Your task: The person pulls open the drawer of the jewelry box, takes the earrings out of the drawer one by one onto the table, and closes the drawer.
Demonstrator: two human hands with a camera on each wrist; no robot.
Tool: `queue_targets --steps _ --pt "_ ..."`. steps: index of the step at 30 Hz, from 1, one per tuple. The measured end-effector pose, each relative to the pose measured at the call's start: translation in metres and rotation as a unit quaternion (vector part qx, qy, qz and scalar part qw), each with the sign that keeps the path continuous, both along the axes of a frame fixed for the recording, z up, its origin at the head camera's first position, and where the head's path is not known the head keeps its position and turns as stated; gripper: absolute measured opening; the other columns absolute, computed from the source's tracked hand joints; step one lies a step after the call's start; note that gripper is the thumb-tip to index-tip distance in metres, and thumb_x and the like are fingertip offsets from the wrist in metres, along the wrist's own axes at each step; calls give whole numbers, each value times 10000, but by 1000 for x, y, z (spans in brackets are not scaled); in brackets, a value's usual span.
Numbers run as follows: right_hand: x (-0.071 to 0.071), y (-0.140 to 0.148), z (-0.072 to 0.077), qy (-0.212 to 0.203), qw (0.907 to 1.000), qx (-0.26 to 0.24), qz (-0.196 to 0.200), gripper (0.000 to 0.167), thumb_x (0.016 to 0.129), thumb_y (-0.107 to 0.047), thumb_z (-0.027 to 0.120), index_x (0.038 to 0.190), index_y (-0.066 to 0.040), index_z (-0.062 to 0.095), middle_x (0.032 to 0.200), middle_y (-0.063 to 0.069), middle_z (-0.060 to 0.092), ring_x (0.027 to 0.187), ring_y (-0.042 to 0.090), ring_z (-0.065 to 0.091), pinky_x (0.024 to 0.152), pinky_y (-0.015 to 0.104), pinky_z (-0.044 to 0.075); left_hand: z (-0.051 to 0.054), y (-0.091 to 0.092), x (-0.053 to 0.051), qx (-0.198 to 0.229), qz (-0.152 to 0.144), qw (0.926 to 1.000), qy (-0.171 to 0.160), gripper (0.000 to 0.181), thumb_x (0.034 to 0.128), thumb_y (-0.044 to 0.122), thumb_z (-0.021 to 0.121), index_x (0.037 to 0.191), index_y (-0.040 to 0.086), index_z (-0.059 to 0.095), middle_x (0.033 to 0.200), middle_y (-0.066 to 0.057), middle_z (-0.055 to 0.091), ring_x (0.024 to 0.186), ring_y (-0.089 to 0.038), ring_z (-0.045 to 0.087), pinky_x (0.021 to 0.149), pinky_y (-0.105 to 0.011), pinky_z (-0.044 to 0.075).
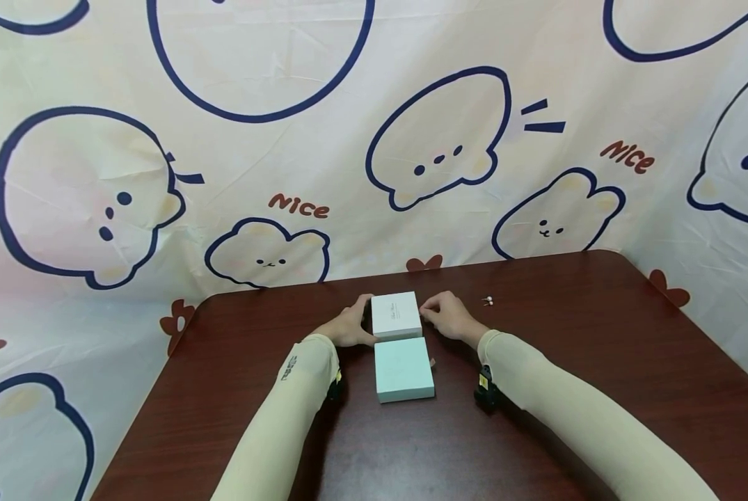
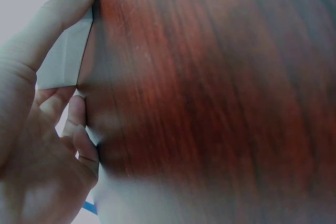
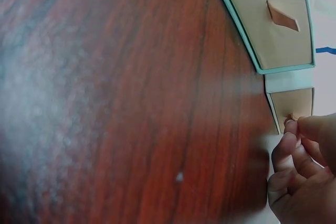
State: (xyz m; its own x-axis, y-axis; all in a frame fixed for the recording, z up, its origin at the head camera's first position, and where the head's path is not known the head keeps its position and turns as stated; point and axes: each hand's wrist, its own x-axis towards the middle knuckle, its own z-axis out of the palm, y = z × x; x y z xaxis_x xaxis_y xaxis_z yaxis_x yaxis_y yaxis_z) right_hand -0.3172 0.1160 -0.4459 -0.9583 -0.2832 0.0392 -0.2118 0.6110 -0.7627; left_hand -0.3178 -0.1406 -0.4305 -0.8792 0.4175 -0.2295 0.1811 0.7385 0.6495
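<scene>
A white box (image 1: 395, 314) with small print on top lies behind a mint-green box (image 1: 403, 369) on the dark table. My left hand (image 1: 348, 325) grips the white box from its left side, thumb at the near corner and fingers toward the far one. At the white box's right side, my right hand (image 1: 450, 316) pinches a small brown ribbon tab on the box's tan side face (image 3: 296, 100). Another brown ribbon tab (image 3: 283, 18) sticks out of the mint box's tan side, untouched.
Two small pale-headed items (image 1: 488, 300), perhaps earrings, lie on the table (image 1: 555, 306) to the right of my right hand. A printed cloth (image 1: 436, 83) with cartoon figures hangs behind the table and along its sides.
</scene>
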Motion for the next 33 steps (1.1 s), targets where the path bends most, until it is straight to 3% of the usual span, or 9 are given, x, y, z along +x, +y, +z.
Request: queue_targets --steps 10,17,33 --pt "-1 1 -1 28 10000 32 37 227 1028 -133 580 1094 -17 764 1031 138 726 761 159 606 698 286 497 1 1 2 -21 -9 10000 -1 1027 873 201 801 1619 126 100 1621 -217 281 1484 -424 273 1150 -589 319" --pt "-2 1 -2 47 10000 52 53 224 1024 -129 586 1100 -15 762 1052 140 729 761 155 612 694 290 503 0 1 0 -23 -57 9999 98 1003 871 188 801 1611 130 127 1592 -201 327 1454 -416 319 1136 -576 342" --pt "2 3 0 -9 10000 19 10 214 1017 -136 605 1106 -16 758 1006 129 725 750 160 600 690 296 495 -4 0 -1 -8 29 9999 119 1020 866 177 804 1620 137 116 1604 -223 310 1468 -419 302 1135 -585 339"
